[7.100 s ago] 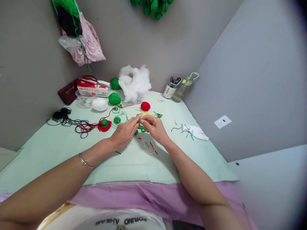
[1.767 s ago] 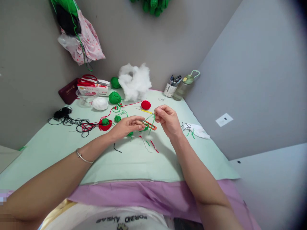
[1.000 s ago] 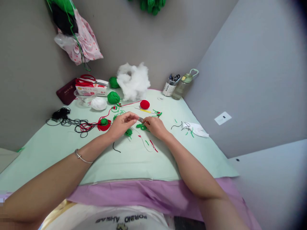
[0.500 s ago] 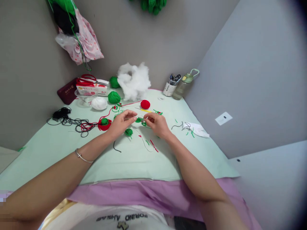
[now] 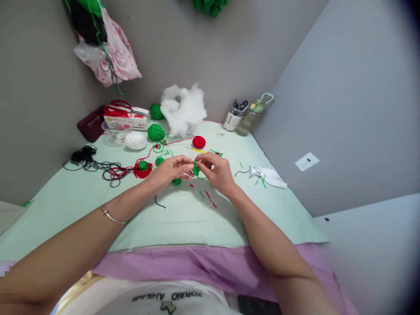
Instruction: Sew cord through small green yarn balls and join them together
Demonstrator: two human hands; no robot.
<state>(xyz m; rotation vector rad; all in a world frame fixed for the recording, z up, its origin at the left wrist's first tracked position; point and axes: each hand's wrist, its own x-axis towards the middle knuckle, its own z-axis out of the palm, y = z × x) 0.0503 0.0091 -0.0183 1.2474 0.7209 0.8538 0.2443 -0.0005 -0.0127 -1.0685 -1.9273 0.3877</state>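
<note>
Between the fingertips of both hands is a small green yarn piece [image 5: 196, 169]. My left hand [image 5: 172, 170] pinches its left side, and my right hand [image 5: 215, 170] grips it from the right. A white strand [image 5: 199, 197] hangs from near the left fingers and loops onto the table. Just under my left hand lies a small green yarn ball [image 5: 177, 181], partly covered; another little green ball [image 5: 159, 161] sits behind that hand. Beyond the hands are a red yarn ball [image 5: 198, 142] and a yellow-handled tool [image 5: 199, 151].
White stuffing [image 5: 183, 111] is heaped at the back beside green yarn balls [image 5: 155, 132]. Red scissors [image 5: 121, 106] rest on a box [image 5: 126, 120]. Tangled black yarn [image 5: 84, 155] spreads at left. A pen cup [image 5: 232, 119] and bottle [image 5: 252, 116] stand back right, above a white cloth [image 5: 269, 177].
My hands have drawn closer together and slightly lower, and the green piece now hangs more upright between them. The white strand has shifted into a rounder loop.
</note>
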